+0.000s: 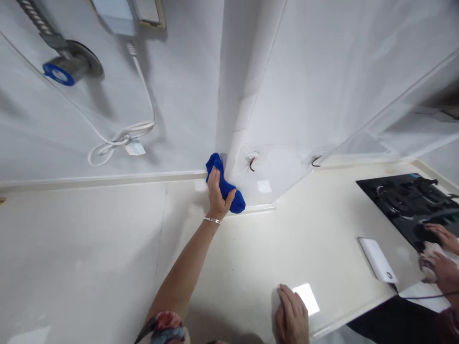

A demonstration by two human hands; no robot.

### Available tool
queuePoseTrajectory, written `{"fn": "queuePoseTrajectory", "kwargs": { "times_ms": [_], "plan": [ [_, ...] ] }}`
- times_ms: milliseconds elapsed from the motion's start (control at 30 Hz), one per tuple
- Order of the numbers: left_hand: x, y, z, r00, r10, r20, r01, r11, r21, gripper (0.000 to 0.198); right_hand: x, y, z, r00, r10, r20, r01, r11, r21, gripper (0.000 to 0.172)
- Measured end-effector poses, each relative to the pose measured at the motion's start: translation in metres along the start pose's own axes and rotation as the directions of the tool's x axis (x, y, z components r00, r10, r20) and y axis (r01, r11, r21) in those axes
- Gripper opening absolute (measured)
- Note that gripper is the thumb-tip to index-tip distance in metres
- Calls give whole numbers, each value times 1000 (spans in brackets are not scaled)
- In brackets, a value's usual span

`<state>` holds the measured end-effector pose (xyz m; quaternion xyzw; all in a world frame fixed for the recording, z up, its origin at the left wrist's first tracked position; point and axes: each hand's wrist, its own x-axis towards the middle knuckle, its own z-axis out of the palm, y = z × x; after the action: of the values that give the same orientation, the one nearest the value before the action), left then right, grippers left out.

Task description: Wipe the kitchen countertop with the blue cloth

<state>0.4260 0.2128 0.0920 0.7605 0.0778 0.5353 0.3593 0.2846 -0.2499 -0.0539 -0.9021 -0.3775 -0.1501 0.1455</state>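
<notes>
A bright blue cloth [237, 200] is bunched under my left hand [217, 193], which presses it into the corner where the counter meets the white wall and the base of a partition. The fingers and thumb close over the cloth, and part of it sticks out on both sides. A thin bracelet [212, 220] circles that wrist. Lower down, my right hand [292, 313] lies on the pale countertop [258, 258] with nothing in it, its fingers stretched out, beside a bright light reflection.
Two hooks [252, 164] are on the partition. A coiled white cable [134, 128] hangs from a plug [116, 16], near a blue-handled valve [60, 72]. To the right lie a white power bank [377, 260] and a black gas hob [405, 200], where another person's hands [444, 263] work.
</notes>
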Motion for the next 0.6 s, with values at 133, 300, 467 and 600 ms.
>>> {"fn": "queuePoseTrajectory", "kwargs": {
  "times_ms": [133,300,467,600],
  "plan": [
    [-58,-30,1,984,-157,86,151,986,70,87,1,-1,-2,1000,-4,6,4,1000,8,51],
    [-84,-45,-3,941,-279,189,273,960,61,91,11,-13,-7,998,47,-41,-45,998,48,45],
    [-72,-41,-14,900,-363,239,376,927,-6,102,15,-15,-6,997,23,-69,-21,1000,21,46],
    [-61,-28,-18,890,-405,211,411,912,18,91,7,-2,9,993,-51,-105,53,998,17,48]
  ]
}}
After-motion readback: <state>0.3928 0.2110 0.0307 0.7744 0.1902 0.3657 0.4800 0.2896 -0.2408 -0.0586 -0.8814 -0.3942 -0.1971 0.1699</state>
